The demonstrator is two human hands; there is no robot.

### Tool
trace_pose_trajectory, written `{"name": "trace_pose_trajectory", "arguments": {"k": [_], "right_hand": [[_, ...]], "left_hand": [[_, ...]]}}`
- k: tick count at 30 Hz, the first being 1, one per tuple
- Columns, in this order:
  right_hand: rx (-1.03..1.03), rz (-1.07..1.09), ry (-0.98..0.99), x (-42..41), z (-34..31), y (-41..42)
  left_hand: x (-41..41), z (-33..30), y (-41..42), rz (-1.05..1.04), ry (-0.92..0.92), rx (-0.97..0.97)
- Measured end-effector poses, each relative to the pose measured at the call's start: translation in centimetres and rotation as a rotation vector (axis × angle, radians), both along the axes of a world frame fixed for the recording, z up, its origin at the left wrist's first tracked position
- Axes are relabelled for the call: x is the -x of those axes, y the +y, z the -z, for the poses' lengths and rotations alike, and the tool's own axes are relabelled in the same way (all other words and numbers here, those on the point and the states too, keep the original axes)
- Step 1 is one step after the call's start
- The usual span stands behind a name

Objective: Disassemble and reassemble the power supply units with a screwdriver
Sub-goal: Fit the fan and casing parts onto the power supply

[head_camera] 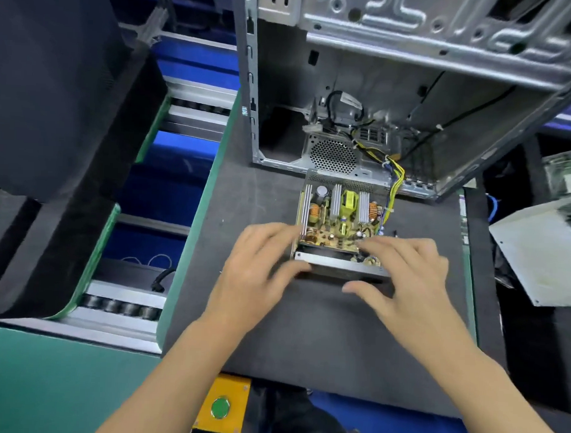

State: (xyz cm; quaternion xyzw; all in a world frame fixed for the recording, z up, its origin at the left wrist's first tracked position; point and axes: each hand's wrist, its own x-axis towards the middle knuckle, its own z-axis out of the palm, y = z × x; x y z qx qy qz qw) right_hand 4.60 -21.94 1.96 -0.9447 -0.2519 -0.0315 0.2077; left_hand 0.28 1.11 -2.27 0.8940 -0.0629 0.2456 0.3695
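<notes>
Power supply unit [337, 224]: open-topped metal box, cover off, circuit board, heat sinks and copper coils exposed. Lies on the dark mat [306, 330] near the middle of the bench, just in front of the empty computer case [395, 90].

Handling, by my estimate: stiff sheet-metal shell, fairly heavy for its size, edges likely sharp; the board parts look fragile. Take it by the outer side walls and the near rail, not by the components.

Cable bundle [392, 187]: yellow and black wires, run from the unit's right rear corner back into the case; soft, may snag.

Left hand [259, 273]: fingers curled on the unit's near left corner, thumb on the front rail.

Right hand [402, 275]: fingers spread loosely over the near right corner, thumb below the front edge; a firm grip I cannot tell.

Screwdriver: none seen.

Green button [220, 407] on its yellow plate, at the bench's near edge.
</notes>
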Motion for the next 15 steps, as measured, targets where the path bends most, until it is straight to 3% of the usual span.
{"name": "trace_pose_trajectory", "arguments": {"k": [3,6,9,15], "right_hand": [[-0.021,-0.005,-0.06,0.1,0.0,1.7],[-0.047,0.029,-0.138,0.6,0.5,2.6],[0.088,0.029,-0.108,0.8,1.2,2.3],[0.075,-0.071,-0.086,-1.1,1.1,1.8]], "left_hand": [[1.9,0.8,3.9,-0.167,0.15,0.073],[3.3,2.0,7.2,-0.279,0.342,0.029],[3.7,2.6,7.9,-0.224,0.458,-0.035],[2.8,2.0,5.0,-0.089,0.413,0.003]]}}
